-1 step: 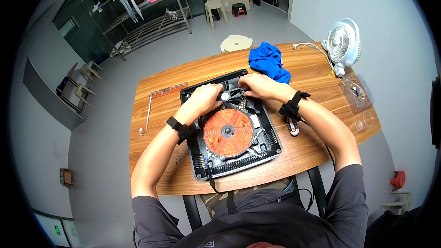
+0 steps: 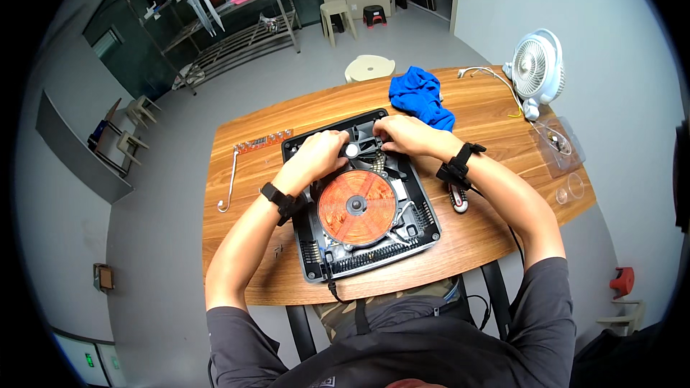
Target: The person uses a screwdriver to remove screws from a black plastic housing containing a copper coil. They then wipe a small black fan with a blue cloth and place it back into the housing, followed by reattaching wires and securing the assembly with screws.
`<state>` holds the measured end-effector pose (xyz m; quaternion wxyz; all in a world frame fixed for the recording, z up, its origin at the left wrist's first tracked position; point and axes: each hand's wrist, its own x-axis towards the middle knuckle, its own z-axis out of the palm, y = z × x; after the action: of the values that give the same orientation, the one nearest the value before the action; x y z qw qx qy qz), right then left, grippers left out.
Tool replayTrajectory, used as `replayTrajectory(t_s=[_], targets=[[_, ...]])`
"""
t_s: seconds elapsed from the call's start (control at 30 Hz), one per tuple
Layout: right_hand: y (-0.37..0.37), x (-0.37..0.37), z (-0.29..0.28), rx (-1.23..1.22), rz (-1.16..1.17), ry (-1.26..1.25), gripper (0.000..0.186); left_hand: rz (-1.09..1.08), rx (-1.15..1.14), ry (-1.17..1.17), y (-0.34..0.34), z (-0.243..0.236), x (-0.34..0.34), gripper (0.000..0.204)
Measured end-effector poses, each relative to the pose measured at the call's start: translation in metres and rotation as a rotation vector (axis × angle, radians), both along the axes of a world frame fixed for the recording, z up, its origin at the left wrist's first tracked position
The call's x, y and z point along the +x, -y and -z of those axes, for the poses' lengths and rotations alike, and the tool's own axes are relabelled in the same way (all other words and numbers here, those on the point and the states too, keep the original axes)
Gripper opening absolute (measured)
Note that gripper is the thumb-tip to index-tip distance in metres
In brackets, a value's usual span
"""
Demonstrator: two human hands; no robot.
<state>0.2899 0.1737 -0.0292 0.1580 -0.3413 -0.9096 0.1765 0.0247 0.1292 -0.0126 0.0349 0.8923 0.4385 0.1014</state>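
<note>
Narrowly apart, both hands [image 2: 321, 154] [image 2: 408, 135] sit near the casing's far edge [image 2: 361, 118].

We wore a dark grey top [image 2: 417, 352] with short, loose sleeves [image 2: 241, 338] and a small pale print [image 2: 323, 381] on its front. Our left hand [image 2: 321, 154] and right hand [image 2: 406, 134] were bare. A left wrist strap [image 2: 269, 192] and a right wrist strap [image 2: 471, 149], both black, carried dark blocks [image 2: 454, 173]; a thin black cable [image 2: 515, 236] ran beside the right forearm [image 2: 509, 197]. Our trousers [image 2: 428, 292] were camouflage-patterned.
</note>
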Motion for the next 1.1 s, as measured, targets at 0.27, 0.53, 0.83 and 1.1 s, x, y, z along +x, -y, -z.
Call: replayTrajectory(t_s=[0.27, 0.53, 0.83, 1.1], targets=[[-0.035, 0.043, -0.010, 0.238, 0.181, -0.134, 0.032, -0.080, 0.024, 0.164, 0.004, -0.022, -0.010, 0.047], [-0.074, 0.083, 0.022, -0.034, 0.541, 0.333, 0.070, -0.109, 0.039, 0.282, 0.006, -0.032, -0.017, 0.056], [-0.088, 0.076, 0.012, 0.228, 0.717, -0.140, 0.043, -0.180, -0.062, 0.417, 0.033, -0.060, -0.015, 0.065], [-0.049, 0.059, -0.045, 0.024, 0.563, -0.599, 0.037, -0.099, 0.094, 0.417, 0.054, -0.076, 0.000, 0.066]])
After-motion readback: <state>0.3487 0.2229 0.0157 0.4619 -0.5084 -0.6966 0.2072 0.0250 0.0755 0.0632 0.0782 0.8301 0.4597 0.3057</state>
